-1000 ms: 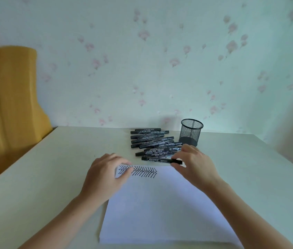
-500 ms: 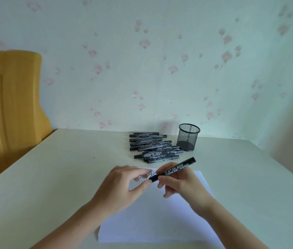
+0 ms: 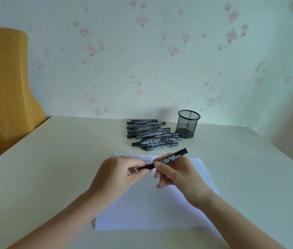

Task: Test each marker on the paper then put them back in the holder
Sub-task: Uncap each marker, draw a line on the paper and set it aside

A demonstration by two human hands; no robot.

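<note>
A black marker slants above the white paper. My right hand grips its barrel, and my left hand pinches its lower end, where the cap sits. A row of black zigzag test strokes runs along the paper's far edge, partly hidden by my hands. Several more black markers lie in a pile beyond the paper. The black mesh holder stands upright to the right of the pile, and I see nothing inside it.
The cream table reaches back to a floral-papered wall. A yellow wooden piece of furniture stands off the table's left side.
My right hand took a marker from the front of the pile and brought it over the paper. My left hand rose from the paper and took hold of the marker's lower end.
</note>
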